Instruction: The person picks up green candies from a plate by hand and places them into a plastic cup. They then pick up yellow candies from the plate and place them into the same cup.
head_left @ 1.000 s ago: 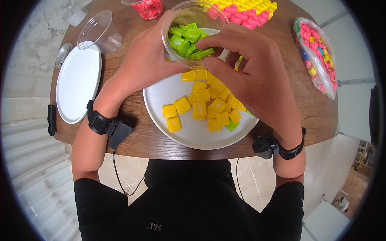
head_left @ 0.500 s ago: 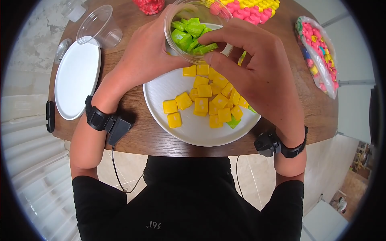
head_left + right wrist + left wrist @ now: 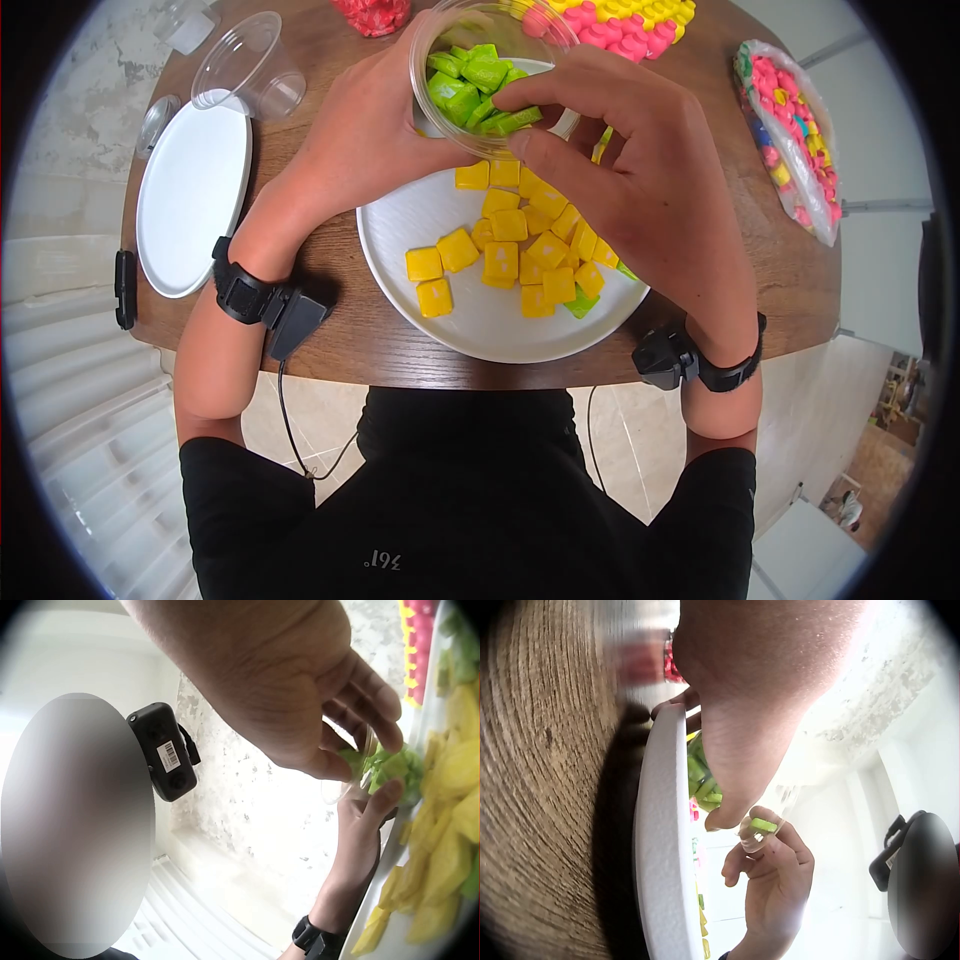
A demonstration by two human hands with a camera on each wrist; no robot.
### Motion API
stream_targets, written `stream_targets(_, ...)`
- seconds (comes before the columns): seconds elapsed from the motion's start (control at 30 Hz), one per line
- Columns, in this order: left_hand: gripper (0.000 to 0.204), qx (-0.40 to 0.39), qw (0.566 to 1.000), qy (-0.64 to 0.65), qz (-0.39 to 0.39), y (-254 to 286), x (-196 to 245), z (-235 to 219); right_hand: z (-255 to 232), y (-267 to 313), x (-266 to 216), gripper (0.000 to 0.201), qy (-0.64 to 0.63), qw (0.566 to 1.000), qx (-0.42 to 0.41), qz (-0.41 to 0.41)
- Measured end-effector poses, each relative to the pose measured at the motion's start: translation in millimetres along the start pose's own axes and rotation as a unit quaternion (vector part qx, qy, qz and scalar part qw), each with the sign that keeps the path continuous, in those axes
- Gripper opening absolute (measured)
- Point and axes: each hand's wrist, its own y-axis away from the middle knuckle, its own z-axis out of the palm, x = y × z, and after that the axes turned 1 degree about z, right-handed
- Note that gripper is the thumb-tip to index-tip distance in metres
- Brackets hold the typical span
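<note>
My left hand (image 3: 365, 140) grips a clear plastic cup (image 3: 520, 45), tilted so its mouth faces me. Several bright green chunks (image 3: 460, 95) lie inside it. At the cup's near rim my right hand (image 3: 640, 165) pinches a flat green piece (image 3: 518, 121) between thumb and index finger; in the left wrist view this green piece (image 3: 763, 825) shows by those fingertips. Both hands are over a round white plate (image 3: 470, 335). Several yellow square pieces (image 3: 508, 226) are spread and heaped on it, with a green piece (image 3: 582, 305) among them near the plate's front.
To the left lie an oval white plate (image 3: 195, 200) and a second clear cup (image 3: 250, 65) tipped against its far end. Red pieces (image 3: 370, 15) and a knobbly yellow-and-pink block (image 3: 620, 30) are at the back. A plastic bag (image 3: 790, 140) of colourful pieces lies at right.
The head view has shifted a little, so the plate and cup sit slightly higher in it than a second ago. Both hands keep nearly the same pose at the cup.
</note>
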Motion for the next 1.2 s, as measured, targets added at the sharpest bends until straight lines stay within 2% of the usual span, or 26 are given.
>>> stream_targets(0.37, 0.079, -0.001, 1.0, 0.008, 0.009, -1.3, -1.5, 1.7, 0.0, 0.0, -0.3, 0.021, -0.005, 1.0, 0.0, 0.0)
stream_targets(0.43, 0.08, 0.012, 0.999, -0.016, 0.037, -1.8, -2.5, 2.7, -0.5, -0.5, -0.8, 0.022, -0.002, 1.0, -0.004, 0.003)
stream_targets(0.87, 0.08, 0.003, 0.999, 0.007, 0.037, -2.6, 0.3, 1.4, 0.2, -0.4, -0.3, 0.021, -0.008, 1.0, -0.001, -0.002)
stream_targets(0.93, 0.081, 0.008, 1.0, 0.007, 0.01, -0.3, -1.7, 1.7, 0.3, -0.5, -0.2, 0.022, -0.006, 1.0, -0.001, -0.003)
stream_targets(1.2, 0.08, -0.002, 1.0, -0.012, -0.002, -0.7, 0.3, 0.0, -0.2, 0.1, -1.0, 0.022, -0.002, 1.0, 0.0, -0.002)
